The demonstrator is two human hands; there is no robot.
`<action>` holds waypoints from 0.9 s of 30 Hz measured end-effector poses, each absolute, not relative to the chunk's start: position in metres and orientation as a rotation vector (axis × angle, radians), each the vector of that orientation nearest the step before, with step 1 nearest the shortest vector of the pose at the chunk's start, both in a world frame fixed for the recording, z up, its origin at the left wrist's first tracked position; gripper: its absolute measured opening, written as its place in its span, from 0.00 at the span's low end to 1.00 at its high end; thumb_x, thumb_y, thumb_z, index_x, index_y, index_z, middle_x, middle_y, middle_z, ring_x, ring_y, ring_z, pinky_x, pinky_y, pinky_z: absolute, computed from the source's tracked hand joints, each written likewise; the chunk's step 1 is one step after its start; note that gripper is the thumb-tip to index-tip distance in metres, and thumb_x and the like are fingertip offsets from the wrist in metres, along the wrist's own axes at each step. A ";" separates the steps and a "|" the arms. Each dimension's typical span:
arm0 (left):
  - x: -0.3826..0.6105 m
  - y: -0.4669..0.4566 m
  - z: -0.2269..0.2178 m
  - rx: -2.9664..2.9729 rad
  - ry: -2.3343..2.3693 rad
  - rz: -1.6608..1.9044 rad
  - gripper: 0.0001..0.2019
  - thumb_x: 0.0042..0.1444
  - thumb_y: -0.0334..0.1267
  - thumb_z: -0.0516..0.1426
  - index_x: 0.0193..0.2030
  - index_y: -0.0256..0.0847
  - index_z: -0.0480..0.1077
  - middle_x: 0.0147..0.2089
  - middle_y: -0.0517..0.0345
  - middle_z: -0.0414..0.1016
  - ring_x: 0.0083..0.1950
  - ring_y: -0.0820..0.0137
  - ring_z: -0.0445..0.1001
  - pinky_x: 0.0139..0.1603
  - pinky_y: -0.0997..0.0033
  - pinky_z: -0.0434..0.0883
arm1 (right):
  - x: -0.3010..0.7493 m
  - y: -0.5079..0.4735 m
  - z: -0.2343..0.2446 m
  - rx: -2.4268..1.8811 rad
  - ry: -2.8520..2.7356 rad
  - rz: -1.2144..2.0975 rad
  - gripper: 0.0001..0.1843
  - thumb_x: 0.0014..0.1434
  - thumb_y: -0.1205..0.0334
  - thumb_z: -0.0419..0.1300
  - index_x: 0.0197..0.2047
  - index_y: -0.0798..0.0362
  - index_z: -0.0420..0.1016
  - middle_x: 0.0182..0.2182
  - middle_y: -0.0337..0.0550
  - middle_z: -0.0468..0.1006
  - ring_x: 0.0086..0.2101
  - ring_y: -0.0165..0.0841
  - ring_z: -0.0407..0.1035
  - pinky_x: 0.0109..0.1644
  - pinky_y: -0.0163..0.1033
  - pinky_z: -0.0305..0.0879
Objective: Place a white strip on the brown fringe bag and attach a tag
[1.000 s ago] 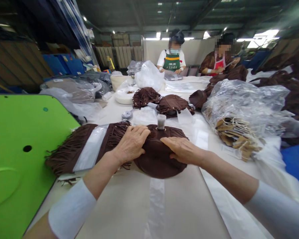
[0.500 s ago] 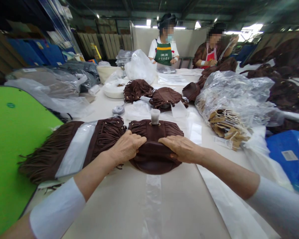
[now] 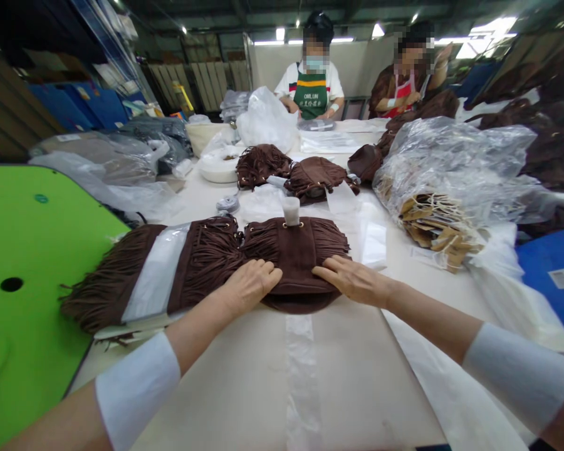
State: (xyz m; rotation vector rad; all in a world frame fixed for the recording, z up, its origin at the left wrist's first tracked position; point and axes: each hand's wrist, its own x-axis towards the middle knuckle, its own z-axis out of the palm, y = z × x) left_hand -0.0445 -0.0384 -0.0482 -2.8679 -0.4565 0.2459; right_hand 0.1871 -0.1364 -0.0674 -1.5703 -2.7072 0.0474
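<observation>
Left hand (image 3: 251,285) and right hand (image 3: 355,280) grip lower sides of brown fringed bag (image 3: 297,250) flat on table (image 3: 357,369). Body looks soft, fairly light; loose fringe (image 3: 261,244) likely slips, so firmer lower seam (image 3: 305,290) seems best hold.

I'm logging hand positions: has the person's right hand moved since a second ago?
Yes. Judged against the grey roll lying on the table, the right hand is now somewhat farther right.
</observation>
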 end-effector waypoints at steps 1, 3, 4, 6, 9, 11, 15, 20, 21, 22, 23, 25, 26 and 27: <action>-0.045 -0.041 -0.049 -2.850 -0.462 0.250 0.09 0.57 0.23 0.46 0.38 0.37 0.64 0.37 0.52 0.69 0.37 0.63 0.68 0.36 0.66 0.64 | 0.189 -0.138 -0.070 -1.551 -2.720 0.034 0.22 0.58 0.78 0.44 0.56 0.61 0.61 0.38 0.51 0.69 0.38 0.38 0.63 0.43 0.43 0.64; -0.047 -0.045 -0.051 -2.818 -0.465 0.252 0.09 0.58 0.23 0.46 0.39 0.37 0.64 0.37 0.51 0.68 0.37 0.62 0.67 0.37 0.65 0.64 | 0.193 -0.141 -0.073 -1.506 -2.746 -0.015 0.23 0.59 0.77 0.43 0.58 0.61 0.59 0.39 0.52 0.69 0.39 0.38 0.62 0.45 0.43 0.64; -0.048 -0.046 -0.052 -2.804 -0.461 0.251 0.09 0.57 0.23 0.46 0.40 0.36 0.64 0.37 0.51 0.68 0.38 0.62 0.67 0.37 0.65 0.64 | 0.195 -0.142 -0.074 -1.478 -2.760 -0.058 0.24 0.60 0.77 0.42 0.59 0.61 0.58 0.40 0.53 0.69 0.40 0.38 0.62 0.45 0.43 0.64; -0.051 -0.048 -0.055 -2.775 -0.448 0.243 0.10 0.57 0.23 0.47 0.42 0.36 0.64 0.38 0.50 0.67 0.38 0.62 0.67 0.38 0.65 0.65 | 0.198 -0.145 -0.076 -1.413 -2.780 -0.171 0.24 0.61 0.76 0.42 0.60 0.61 0.56 0.40 0.53 0.69 0.39 0.38 0.62 0.44 0.44 0.65; -0.054 -0.051 -0.058 -2.731 -0.433 0.226 0.12 0.56 0.23 0.48 0.45 0.36 0.64 0.39 0.50 0.67 0.39 0.62 0.66 0.38 0.64 0.65 | 0.201 -0.150 -0.079 -1.344 -2.770 -0.309 0.24 0.62 0.74 0.41 0.61 0.60 0.55 0.40 0.52 0.69 0.38 0.38 0.62 0.44 0.44 0.65; -0.056 -0.053 -0.059 -2.704 -0.437 0.214 0.13 0.56 0.22 0.48 0.46 0.35 0.64 0.39 0.50 0.67 0.39 0.62 0.66 0.38 0.64 0.65 | 0.202 -0.154 -0.081 -1.327 -2.745 -0.333 0.24 0.63 0.75 0.41 0.62 0.60 0.55 0.41 0.52 0.69 0.39 0.37 0.62 0.44 0.43 0.65; -0.056 -0.057 -0.057 -2.656 -0.484 0.194 0.15 0.56 0.22 0.45 0.49 0.34 0.63 0.38 0.49 0.67 0.38 0.60 0.66 0.37 0.61 0.65 | 0.203 -0.159 -0.088 -1.377 -2.623 -0.274 0.25 0.61 0.75 0.42 0.61 0.55 0.57 0.42 0.52 0.67 0.39 0.37 0.61 0.44 0.44 0.65; -0.057 -0.058 -0.058 -2.639 -0.534 0.216 0.17 0.56 0.22 0.43 0.50 0.35 0.63 0.39 0.47 0.67 0.39 0.59 0.66 0.37 0.60 0.65 | 0.204 -0.160 -0.096 -1.522 -2.408 -0.027 0.34 0.49 0.80 0.49 0.60 0.53 0.60 0.43 0.53 0.65 0.41 0.39 0.60 0.45 0.45 0.63; -0.057 -0.058 -0.059 -2.641 -0.529 0.224 0.17 0.56 0.22 0.43 0.50 0.35 0.63 0.39 0.47 0.67 0.39 0.60 0.66 0.37 0.61 0.66 | 0.204 -0.160 -0.097 -1.511 -2.421 -0.023 0.34 0.50 0.80 0.48 0.60 0.54 0.59 0.42 0.53 0.65 0.41 0.39 0.60 0.44 0.45 0.63; -0.058 -0.058 -0.061 -2.642 -0.524 0.231 0.18 0.55 0.22 0.44 0.50 0.35 0.63 0.39 0.47 0.67 0.38 0.60 0.66 0.37 0.62 0.66 | 0.205 -0.160 -0.098 -1.487 -2.453 -0.044 0.32 0.52 0.79 0.47 0.60 0.55 0.59 0.42 0.53 0.66 0.40 0.39 0.60 0.44 0.46 0.63; -0.059 -0.058 -0.063 -2.640 -0.520 0.237 0.18 0.55 0.21 0.44 0.50 0.35 0.63 0.38 0.48 0.66 0.38 0.61 0.66 0.37 0.62 0.66 | 0.206 -0.160 -0.098 -1.464 -2.487 -0.086 0.30 0.55 0.78 0.46 0.61 0.55 0.58 0.41 0.53 0.66 0.39 0.39 0.60 0.44 0.46 0.63; -0.061 -0.059 -0.065 -2.626 -0.523 0.236 0.18 0.54 0.21 0.46 0.51 0.35 0.62 0.38 0.49 0.66 0.38 0.61 0.66 0.36 0.64 0.66 | 0.208 -0.161 -0.099 -1.439 -2.535 -0.181 0.27 0.60 0.74 0.43 0.62 0.54 0.56 0.42 0.53 0.67 0.39 0.38 0.60 0.44 0.46 0.63; -0.061 -0.060 -0.066 -2.616 -0.526 0.231 0.18 0.54 0.21 0.46 0.51 0.35 0.62 0.37 0.49 0.66 0.38 0.62 0.66 0.36 0.64 0.66 | 0.209 -0.161 -0.099 -1.436 -2.554 -0.223 0.26 0.61 0.74 0.42 0.63 0.53 0.54 0.43 0.52 0.67 0.40 0.38 0.61 0.45 0.45 0.63; -0.061 -0.061 -0.066 -2.604 -0.530 0.226 0.18 0.54 0.21 0.47 0.51 0.35 0.62 0.37 0.50 0.66 0.38 0.62 0.66 0.36 0.65 0.66 | 0.210 -0.162 -0.099 -1.433 -2.577 -0.265 0.27 0.62 0.74 0.42 0.63 0.52 0.53 0.44 0.52 0.67 0.40 0.37 0.61 0.45 0.45 0.63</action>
